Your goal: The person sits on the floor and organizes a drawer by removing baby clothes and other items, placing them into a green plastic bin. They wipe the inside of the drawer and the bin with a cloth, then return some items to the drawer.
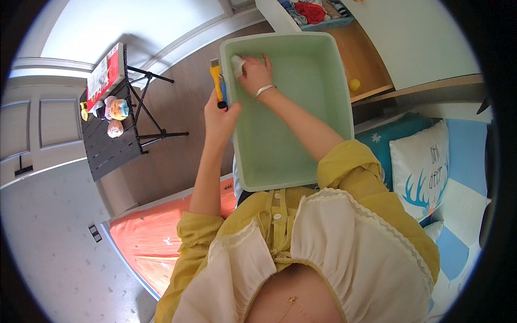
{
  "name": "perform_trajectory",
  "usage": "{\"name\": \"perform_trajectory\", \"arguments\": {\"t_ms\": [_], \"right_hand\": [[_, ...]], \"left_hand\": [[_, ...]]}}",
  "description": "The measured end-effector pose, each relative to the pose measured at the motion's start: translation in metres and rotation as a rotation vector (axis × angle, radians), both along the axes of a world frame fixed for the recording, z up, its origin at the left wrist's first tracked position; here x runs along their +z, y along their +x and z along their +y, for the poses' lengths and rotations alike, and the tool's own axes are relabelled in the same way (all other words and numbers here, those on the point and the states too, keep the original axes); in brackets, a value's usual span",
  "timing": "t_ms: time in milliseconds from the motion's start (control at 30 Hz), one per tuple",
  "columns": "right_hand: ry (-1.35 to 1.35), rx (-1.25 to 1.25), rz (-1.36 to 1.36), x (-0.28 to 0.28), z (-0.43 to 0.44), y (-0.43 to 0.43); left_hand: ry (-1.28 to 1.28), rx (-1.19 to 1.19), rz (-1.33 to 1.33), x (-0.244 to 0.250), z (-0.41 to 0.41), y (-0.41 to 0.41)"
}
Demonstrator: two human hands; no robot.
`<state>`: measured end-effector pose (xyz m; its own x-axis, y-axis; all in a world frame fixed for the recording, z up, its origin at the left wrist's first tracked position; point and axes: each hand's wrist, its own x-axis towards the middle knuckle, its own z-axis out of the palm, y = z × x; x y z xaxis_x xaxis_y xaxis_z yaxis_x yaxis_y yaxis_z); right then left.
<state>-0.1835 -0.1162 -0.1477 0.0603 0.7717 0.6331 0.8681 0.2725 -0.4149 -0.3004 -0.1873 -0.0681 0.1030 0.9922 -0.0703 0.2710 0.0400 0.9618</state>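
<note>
A pale green plastic bin (pixel 291 157) rests before me against my body, its inside facing up. My right hand (pixel 257 76) is inside it, pressing a crumpled white cloth or tissue (pixel 237 66) to the upper left corner of the wall. Outside the bin's left rim, my left hand (pixel 219 125) grips a slim yellow-handled tool (pixel 215 78), perhaps a brush, together with a blue one (pixel 223 88). A black-ended stick (pixel 222 105) shows by the thumb. The thumb lies close to the rim.
At the left a black folding table (pixel 109 149) carries a red-and-white box (pixel 106 74) and small toys (pixel 117 109). An open wooden drawer (pixel 363 52) holds a yellow object (pixel 354 84); clothes (pixel 311 12) fill a basket above. Cushions (pixel 420 161) lie right; orange bedding (pixel 149 238) lies left.
</note>
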Motion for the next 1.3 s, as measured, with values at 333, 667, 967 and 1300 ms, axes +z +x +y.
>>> {"name": "perform_trajectory", "arguments": {"t_ms": [333, 667, 967, 1300], "right_hand": [[-0.402, 1.116, -0.316, 0.008, -0.105, 0.030], [0.191, 0.541, -0.302, 0.074, 0.029, 0.038], [-0.319, 0.303, -0.612, 0.092, 0.017, 0.180], [-1.068, 0.551, -0.683, 0.126, -0.147, 0.164]], "left_hand": [[0.080, 0.096, -0.038, -0.014, 0.003, -0.001], [0.095, 0.066, 0.075, -0.012, 0.001, 0.003], [0.026, 0.090, -0.004, -0.010, -0.006, -0.001], [0.085, 0.153, -0.091, -0.011, -0.003, 0.006]]}}
